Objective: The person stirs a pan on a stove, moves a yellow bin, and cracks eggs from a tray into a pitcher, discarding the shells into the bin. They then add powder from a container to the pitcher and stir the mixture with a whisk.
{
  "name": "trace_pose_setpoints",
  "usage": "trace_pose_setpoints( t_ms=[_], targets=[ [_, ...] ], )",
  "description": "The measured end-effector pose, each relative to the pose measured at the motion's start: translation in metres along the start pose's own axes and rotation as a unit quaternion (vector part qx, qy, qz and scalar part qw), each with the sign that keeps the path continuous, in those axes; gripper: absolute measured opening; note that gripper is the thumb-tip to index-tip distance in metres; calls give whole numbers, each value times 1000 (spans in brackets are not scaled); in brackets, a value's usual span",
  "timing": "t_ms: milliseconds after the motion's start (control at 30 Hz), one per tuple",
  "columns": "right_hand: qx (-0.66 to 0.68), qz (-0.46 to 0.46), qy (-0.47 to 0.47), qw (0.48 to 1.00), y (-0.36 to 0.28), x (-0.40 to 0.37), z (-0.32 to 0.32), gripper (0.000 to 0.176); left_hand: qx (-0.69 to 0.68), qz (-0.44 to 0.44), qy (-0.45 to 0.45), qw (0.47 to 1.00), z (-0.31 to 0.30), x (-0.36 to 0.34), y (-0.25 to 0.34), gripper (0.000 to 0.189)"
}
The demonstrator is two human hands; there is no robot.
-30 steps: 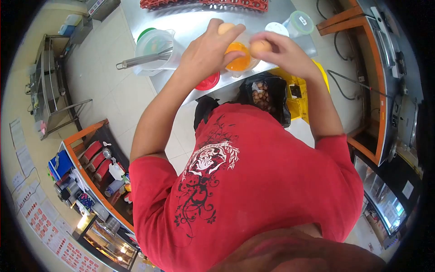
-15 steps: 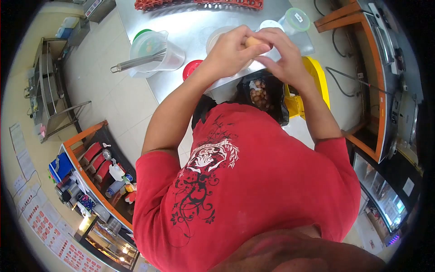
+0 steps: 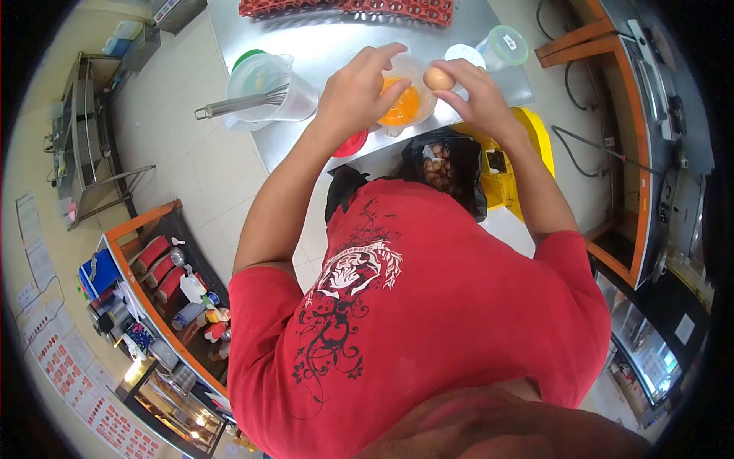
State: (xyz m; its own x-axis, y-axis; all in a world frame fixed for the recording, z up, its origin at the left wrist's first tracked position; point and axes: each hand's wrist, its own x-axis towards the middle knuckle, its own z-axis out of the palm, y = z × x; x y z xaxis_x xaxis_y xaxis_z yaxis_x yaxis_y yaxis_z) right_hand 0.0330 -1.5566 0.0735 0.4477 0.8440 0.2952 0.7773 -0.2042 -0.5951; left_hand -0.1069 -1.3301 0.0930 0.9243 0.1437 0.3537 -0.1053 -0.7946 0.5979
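Note:
My right hand (image 3: 475,93) pinches a brown egg (image 3: 439,78) at the right rim of a clear bowl. Orange-yellow egg yolks (image 3: 401,105) lie in this bowl (image 3: 419,70) on the metal table. My left hand (image 3: 355,90), thumb and fingers apart, is over the bowl's left side with nothing in it. A red round object (image 3: 350,144) lies below that hand at the table's front edge. Farther left, a whisk (image 3: 243,104) rests across a translucent pitcher (image 3: 301,99).
Red egg trays (image 3: 382,9) lie at the table's far edge. A green-lidded container (image 3: 508,45) and a white lid (image 3: 464,55) are at the right. Below the front edge are a black bag (image 3: 413,157) with eggshells and a yellow bin (image 3: 540,141).
My hands have moved apart, uncovering the bowl and its yolks. The egg is now in my right hand alone, and my left hand has opened and moved left.

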Motion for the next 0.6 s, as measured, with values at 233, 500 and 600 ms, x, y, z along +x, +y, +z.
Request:
trace_pose_setpoints(
  t_ms=[233, 500, 600],
  targets=[
    [263, 119, -67, 955, -23, 26, -3, 43, 135, 157, 19, 978, 3, 1, -3, 56],
    [283, 97, -69, 952, -30, 41, 24, 39, 60, 142, 89, 984, 11, -8, -18, 51],
    [227, 105, -100, 963, -35, 45, 17, 41, 40, 139, 102, 984, 17, -12, -23, 50]
  ],
)
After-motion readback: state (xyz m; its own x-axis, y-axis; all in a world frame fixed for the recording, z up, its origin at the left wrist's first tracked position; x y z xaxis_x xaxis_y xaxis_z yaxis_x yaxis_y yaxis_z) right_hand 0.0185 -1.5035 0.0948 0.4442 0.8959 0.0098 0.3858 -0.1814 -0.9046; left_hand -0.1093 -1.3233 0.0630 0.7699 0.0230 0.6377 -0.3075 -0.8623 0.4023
